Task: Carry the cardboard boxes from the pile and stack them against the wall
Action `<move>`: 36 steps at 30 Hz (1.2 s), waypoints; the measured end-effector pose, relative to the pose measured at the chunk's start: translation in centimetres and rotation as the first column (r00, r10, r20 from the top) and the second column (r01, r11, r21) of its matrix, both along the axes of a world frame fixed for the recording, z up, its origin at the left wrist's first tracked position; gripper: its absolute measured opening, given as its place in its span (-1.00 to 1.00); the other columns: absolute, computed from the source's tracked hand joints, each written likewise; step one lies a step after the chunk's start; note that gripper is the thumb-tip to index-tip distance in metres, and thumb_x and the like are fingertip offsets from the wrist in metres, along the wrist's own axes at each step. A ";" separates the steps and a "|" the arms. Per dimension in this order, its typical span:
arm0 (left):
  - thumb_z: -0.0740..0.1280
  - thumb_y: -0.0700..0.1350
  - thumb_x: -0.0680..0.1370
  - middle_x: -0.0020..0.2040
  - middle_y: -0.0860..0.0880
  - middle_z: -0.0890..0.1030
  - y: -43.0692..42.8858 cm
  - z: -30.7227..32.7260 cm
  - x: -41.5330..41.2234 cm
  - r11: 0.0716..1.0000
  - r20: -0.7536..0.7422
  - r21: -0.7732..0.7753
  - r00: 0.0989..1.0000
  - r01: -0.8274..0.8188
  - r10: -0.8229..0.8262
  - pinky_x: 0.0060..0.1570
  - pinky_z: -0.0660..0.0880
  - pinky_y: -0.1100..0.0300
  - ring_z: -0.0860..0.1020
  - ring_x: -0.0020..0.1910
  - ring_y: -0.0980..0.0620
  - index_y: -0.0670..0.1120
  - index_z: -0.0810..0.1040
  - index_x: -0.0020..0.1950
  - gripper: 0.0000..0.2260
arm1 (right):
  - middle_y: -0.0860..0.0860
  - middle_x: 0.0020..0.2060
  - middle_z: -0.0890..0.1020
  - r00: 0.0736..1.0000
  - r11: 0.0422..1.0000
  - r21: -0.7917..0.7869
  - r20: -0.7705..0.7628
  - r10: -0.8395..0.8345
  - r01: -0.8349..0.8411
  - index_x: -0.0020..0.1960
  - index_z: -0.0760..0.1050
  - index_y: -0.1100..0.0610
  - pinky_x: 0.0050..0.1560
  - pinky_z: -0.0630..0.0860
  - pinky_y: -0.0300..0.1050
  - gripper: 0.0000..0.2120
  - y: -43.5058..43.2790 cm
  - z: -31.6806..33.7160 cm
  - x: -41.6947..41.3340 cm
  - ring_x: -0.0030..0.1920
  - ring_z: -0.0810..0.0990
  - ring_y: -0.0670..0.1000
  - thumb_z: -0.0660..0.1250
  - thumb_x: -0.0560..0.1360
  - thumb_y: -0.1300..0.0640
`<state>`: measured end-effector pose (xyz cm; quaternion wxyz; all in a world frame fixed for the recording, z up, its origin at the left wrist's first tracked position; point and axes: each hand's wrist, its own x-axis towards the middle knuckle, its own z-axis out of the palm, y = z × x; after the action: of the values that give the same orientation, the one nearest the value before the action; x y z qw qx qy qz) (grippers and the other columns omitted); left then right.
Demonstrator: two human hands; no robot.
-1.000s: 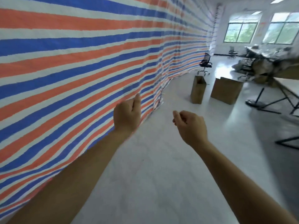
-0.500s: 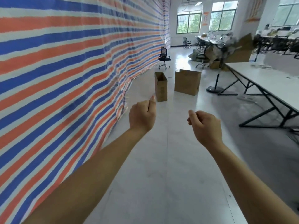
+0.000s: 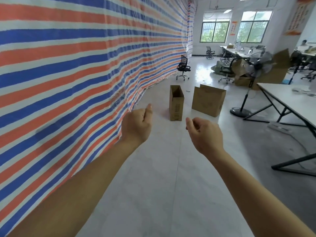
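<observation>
two arms stretched forward; left hand (image 3: 136,127), right hand (image 3: 206,134) loosely curled, empty (thumbs uppermost).

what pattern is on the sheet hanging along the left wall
Orange, blue and white horizontal stripes on the sheet, in the head view.
</observation>
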<state>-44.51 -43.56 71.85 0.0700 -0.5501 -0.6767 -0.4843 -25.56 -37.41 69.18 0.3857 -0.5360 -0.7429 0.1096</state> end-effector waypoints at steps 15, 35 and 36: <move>0.13 0.02 0.69 -0.52 0.01 0.33 46.4 -1.5 0.4 0.935 0.171 -0.168 0.944 0.312 -0.284 -0.45 0.18 0.25 0.31 -0.51 0.10 -0.06 0.34 -0.46 -0.50 | 0.04 -0.31 0.69 0.986 0.985 -0.101 -0.080 -0.147 0.139 -0.24 0.61 0.15 -0.27 0.49 -0.09 -0.58 42.0 -1.1 -0.5 -0.27 0.62 0.07 0.22 0.65 -0.06; 0.20 0.07 0.66 -0.47 0.00 0.41 102.0 -4.5 -5.0 0.986 0.288 -0.151 0.957 0.067 -0.021 -0.14 0.61 -0.05 0.56 -0.36 -0.09 -0.05 0.44 -0.40 -0.56 | -0.02 -0.40 0.64 0.993 0.985 -0.172 -0.113 -0.027 0.007 -0.21 0.62 0.11 -0.36 0.55 -0.07 -0.56 101.2 -3.5 -5.5 -0.38 0.61 0.02 0.19 0.66 -0.13; 0.21 0.06 0.66 -0.47 0.00 0.42 105.6 -5.1 -6.1 0.988 0.306 -0.141 0.952 0.067 -0.020 -0.13 0.61 -0.08 0.58 -0.34 -0.12 -0.06 0.44 -0.39 -0.56 | -0.01 -0.39 0.64 0.995 0.983 -0.183 -0.102 -0.022 0.003 -0.21 0.62 0.11 -0.39 0.51 -0.11 -0.57 104.8 -3.9 -6.4 -0.38 0.61 0.02 0.20 0.66 -0.13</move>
<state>-50.62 62.00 66.79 -0.0870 -0.4877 -0.7016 -0.5122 -32.01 67.35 65.23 0.3733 -0.5674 -0.7055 0.2026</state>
